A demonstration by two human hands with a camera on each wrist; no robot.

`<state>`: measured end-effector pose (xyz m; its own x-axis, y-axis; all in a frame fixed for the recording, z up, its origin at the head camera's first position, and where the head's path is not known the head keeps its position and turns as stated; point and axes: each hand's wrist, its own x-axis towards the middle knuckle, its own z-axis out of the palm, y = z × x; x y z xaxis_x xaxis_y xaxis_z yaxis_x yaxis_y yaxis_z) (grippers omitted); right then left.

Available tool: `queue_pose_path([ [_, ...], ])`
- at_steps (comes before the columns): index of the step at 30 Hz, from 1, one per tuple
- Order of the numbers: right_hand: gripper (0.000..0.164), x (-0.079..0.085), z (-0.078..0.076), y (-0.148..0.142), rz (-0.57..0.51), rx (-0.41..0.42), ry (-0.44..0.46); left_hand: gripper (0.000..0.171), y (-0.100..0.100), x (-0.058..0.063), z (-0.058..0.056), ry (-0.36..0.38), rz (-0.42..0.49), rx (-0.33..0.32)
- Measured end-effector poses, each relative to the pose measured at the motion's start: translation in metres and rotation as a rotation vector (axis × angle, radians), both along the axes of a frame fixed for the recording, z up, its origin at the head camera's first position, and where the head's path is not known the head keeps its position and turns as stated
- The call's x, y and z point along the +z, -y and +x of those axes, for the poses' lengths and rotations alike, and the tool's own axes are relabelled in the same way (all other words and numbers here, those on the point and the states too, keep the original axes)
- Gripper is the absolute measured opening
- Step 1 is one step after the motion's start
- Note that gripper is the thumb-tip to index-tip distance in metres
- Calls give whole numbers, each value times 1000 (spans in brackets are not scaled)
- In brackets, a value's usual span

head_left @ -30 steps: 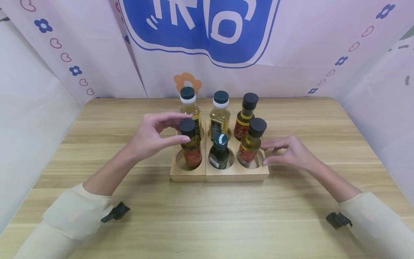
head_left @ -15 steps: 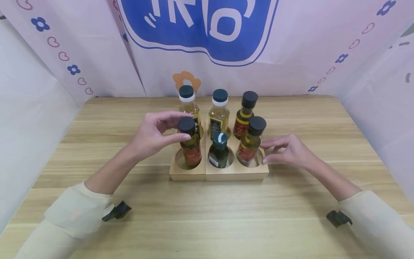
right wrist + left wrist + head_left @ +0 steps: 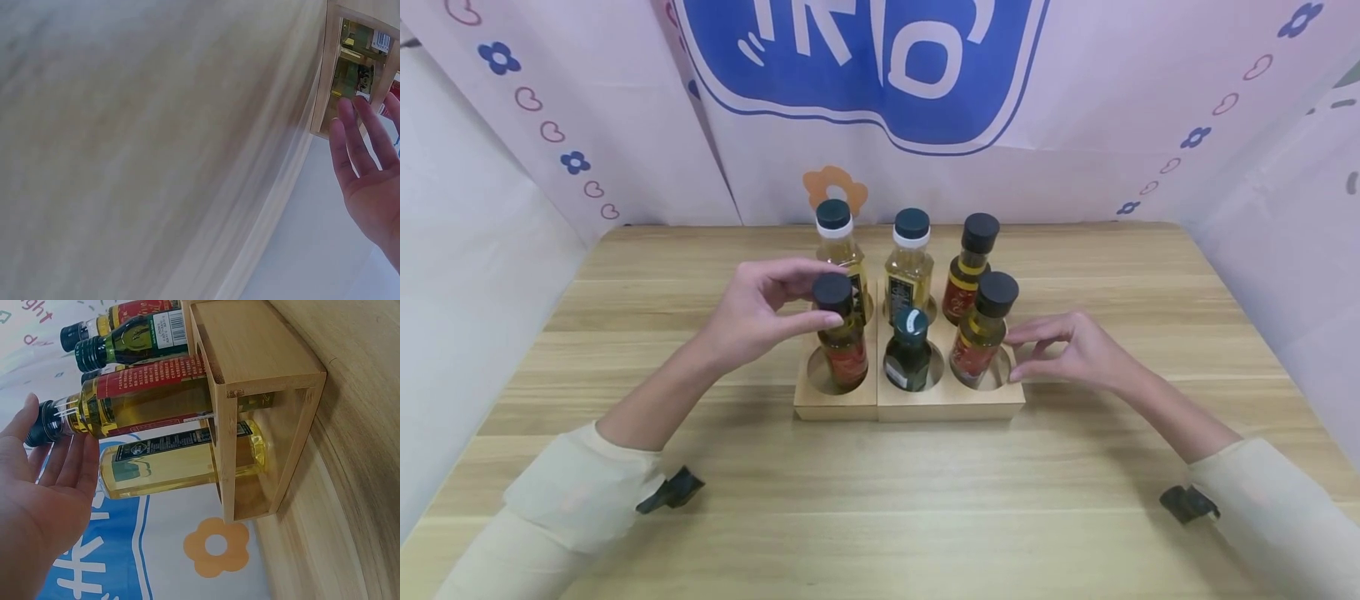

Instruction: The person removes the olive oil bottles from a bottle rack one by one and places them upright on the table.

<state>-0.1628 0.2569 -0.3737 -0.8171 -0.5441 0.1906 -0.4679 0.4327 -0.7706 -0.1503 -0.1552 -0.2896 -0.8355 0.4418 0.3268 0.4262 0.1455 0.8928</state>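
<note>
A bottle with a black cap and red label (image 3: 847,364) stands in the front hole of the narrow left wooden rack (image 3: 837,412). My left hand (image 3: 752,312) holds it near the top, thumb in front of the neck and fingers behind the cap. In the left wrist view, the bottle's cap (image 3: 45,423) sits between thumb and fingers. My right hand (image 3: 1071,354) touches the right side of the wider wooden rack (image 3: 951,412) with its fingertips. The right wrist view shows that hand's fingers (image 3: 359,140) extended beside the rack's open side.
A small green bottle (image 3: 908,364) and another red-labelled bottle (image 3: 976,350) stand in the wider rack's front row. Behind are two pale oil bottles (image 3: 910,271) and a black-capped bottle (image 3: 967,283). The wooden table (image 3: 880,508) meets a printed backdrop (image 3: 655,179).
Both hands keep their places on the bottle and the rack. The bottles and racks have not visibly moved; only the head view shifts slightly.
</note>
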Motion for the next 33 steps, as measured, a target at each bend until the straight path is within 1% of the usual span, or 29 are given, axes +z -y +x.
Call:
queue_pose_path([
  [6,39,-1,1,1,-9,2,-23,41,-1,0,1,14,14,13],
  [14,39,-4,0,1,-33,9,-44,40,-2,0,2,12,23,19],
  [22,39,-4,0,1,-43,16,-32,40,-3,-1,3,2,40,19],
  [33,37,-2,3,4,-56,11,-13,41,-4,3,7,119,84,46],
])
